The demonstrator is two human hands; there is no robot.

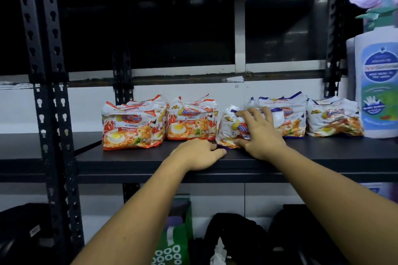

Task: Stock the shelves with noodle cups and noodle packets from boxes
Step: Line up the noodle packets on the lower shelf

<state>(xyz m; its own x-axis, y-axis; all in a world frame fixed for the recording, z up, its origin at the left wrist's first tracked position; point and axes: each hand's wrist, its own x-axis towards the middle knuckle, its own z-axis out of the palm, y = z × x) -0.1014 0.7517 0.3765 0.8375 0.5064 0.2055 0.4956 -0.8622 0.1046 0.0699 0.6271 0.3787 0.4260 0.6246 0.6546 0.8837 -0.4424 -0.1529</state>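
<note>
Nearest, below the board, a green fabric bag printed with white rings (170, 243) sits beside black bags (232, 234) on the lower level. Above them the flat dark grey shelf board (129, 160) carries the stock. The left hand (197, 154) rests palm down on its front part, fingers loosely bent and pointing right, holding nothing, just in front of the row. Just right of it, under the right hand (261, 133), stands the white plastic noodle packet with blue trim (229, 129). It sits forward of the row with its lower edge on the board, its face towards the camera showing a yellow thumbs-up figure, blue lettering and a strip of orange noodles at the bottom; the film is crumpled and shiny. The right hand grips it, spread fingers (256, 113) curled over the top and the thumb pressed at the lower front edge, the palm covering the packet's right half. Behind, in a line from left to right, stand two red-and-orange noodle multipacks (133, 130) picturing a fried egg, then two white-and-blue noodle multipacks (335, 118), one of them partly hidden by the right hand. At the far right a tall white plastic bottle with a blue and green label (377, 92) stands just beside the last pack. A black perforated steel upright (49, 92) frames the left side, with a white wall and dark window behind
</note>
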